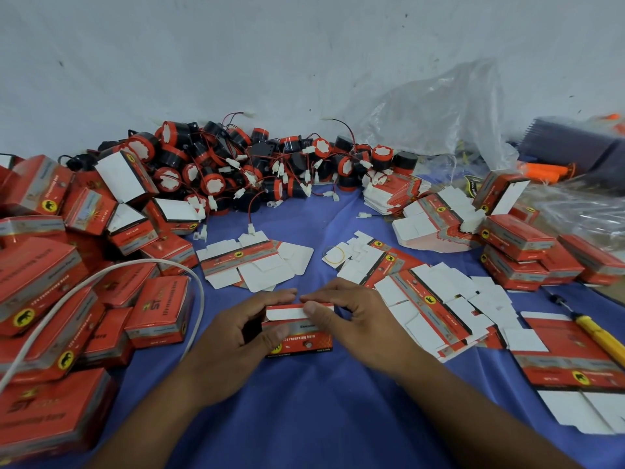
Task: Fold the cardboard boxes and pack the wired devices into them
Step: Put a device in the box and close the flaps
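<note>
A red reversing-horn box point(304, 337) is gripped by the left hand point(233, 336) and right hand point(358, 319), flap point(287, 313) apparently half-closed; wired horns point(236, 164) heaped at twelve o'clock.

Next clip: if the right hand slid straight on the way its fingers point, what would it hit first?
Probably the left hand: the right hand points leftward over the box, its fingertips nearly meeting the left's.

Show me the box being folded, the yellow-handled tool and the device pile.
box being folded point(309, 340), head view, red front panel.
yellow-handled tool point(598, 340), head view, handle middle.
device pile point(260, 152), head view, heap centre.
</note>
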A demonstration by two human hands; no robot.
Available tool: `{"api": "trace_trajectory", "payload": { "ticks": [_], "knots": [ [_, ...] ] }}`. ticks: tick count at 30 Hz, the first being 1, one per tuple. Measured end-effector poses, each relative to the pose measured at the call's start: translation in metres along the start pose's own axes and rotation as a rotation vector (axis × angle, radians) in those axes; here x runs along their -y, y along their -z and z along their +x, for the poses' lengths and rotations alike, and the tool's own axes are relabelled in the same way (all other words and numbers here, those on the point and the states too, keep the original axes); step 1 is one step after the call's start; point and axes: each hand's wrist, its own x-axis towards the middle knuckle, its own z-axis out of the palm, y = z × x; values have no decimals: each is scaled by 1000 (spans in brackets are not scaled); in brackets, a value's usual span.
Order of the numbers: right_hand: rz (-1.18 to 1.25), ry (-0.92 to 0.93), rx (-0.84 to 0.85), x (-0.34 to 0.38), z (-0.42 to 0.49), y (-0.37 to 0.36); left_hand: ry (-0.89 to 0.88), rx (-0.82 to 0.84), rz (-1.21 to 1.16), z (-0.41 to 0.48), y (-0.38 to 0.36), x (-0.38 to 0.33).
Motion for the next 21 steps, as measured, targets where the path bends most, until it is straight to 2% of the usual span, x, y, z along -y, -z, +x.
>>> {"api": "trace_trajectory", "payload": {
  "ticks": [7,16,21],
  "knots": [
    [-18,14,19,7,-3,2,-24,27,-25,1,1,1],
    [-194,196,11,13,-9,5,-43,-30,1,1,-1,-1],
    [-257,235,14,15,-7,8,-78,-60,48,1,-4,-1]
  ]
}}
